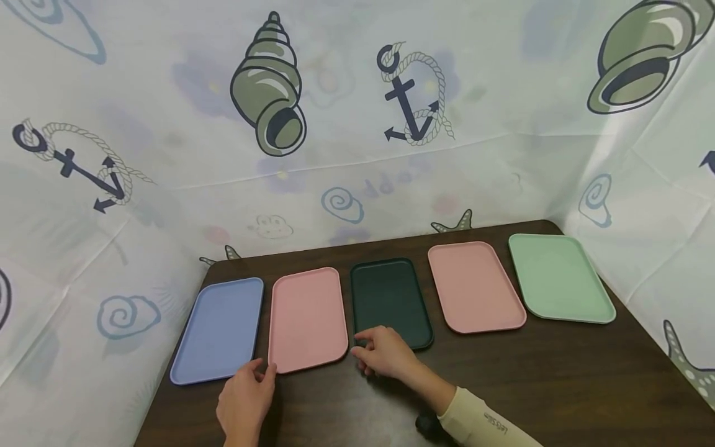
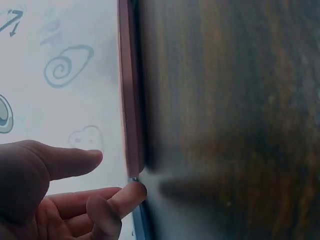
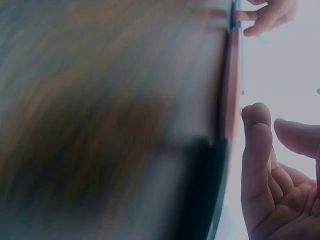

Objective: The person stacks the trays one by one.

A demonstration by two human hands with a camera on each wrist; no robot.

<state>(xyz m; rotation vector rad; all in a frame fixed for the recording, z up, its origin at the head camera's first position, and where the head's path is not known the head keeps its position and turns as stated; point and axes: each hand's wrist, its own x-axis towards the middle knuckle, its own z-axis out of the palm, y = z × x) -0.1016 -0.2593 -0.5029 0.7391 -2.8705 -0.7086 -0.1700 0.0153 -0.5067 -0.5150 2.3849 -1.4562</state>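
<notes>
Between the blue tray (image 1: 220,329) and the left pink tray (image 1: 307,318), my left hand (image 1: 246,398) is at their near corners, with fingers loosely bent. In the left wrist view, the hand's thumb and fingers (image 2: 131,196) are apart, beside the end of the pink tray's edge (image 2: 131,95); whether they touch it I cannot tell. My right hand (image 1: 386,352) is over the near left corner of the dark green tray (image 1: 391,295). Its fingers (image 3: 258,150) are loosely bent and hold nothing in the right wrist view, beside the tray's rim.
A second pink tray (image 1: 475,285) and a light green tray (image 1: 561,276) lie to the right in the same row. All are on a dark wooden table (image 1: 547,379). Patterned cloth (image 1: 346,118) hangs behind and at both sides. A small black object (image 1: 429,426) is beside the right sleeve.
</notes>
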